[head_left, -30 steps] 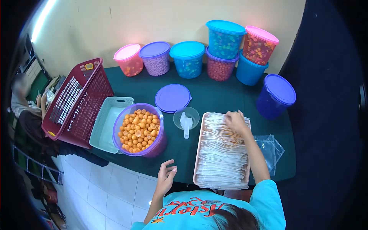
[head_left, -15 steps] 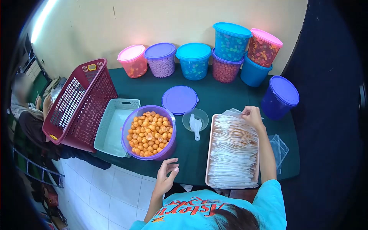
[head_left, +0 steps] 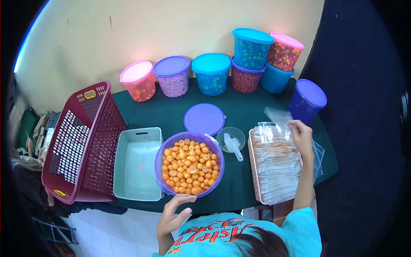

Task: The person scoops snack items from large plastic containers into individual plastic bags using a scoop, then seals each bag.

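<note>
My right hand [head_left: 301, 132] pinches a clear plastic bag [head_left: 279, 118], blurred by motion, above the far end of a pink tray [head_left: 255, 177]. Rows of flat plastic bags [head_left: 278, 171] fill that tray. My left hand [head_left: 174, 215] holds nothing, its thumb and fingers apart, at the near rim of a purple tub [head_left: 159, 171] full of orange round snacks [head_left: 188, 165]. A clear bowl [head_left: 240, 136] with a white scoop [head_left: 233, 146] stands between tub and tray.
A maroon basket [head_left: 105, 124] and a pale green basket [head_left: 139, 167] stand on the left. Several lidded tubs [head_left: 210, 73] line the wall. A purple lid [head_left: 204, 119] lies behind the open tub. Loose bags [head_left: 318, 158] lie right of the tray. Another person [head_left: 30, 180] is at far left.
My right hand has lifted a bag up from the tray. My left hand is now closer to the purple tub's near rim. The whole view has shifted.
</note>
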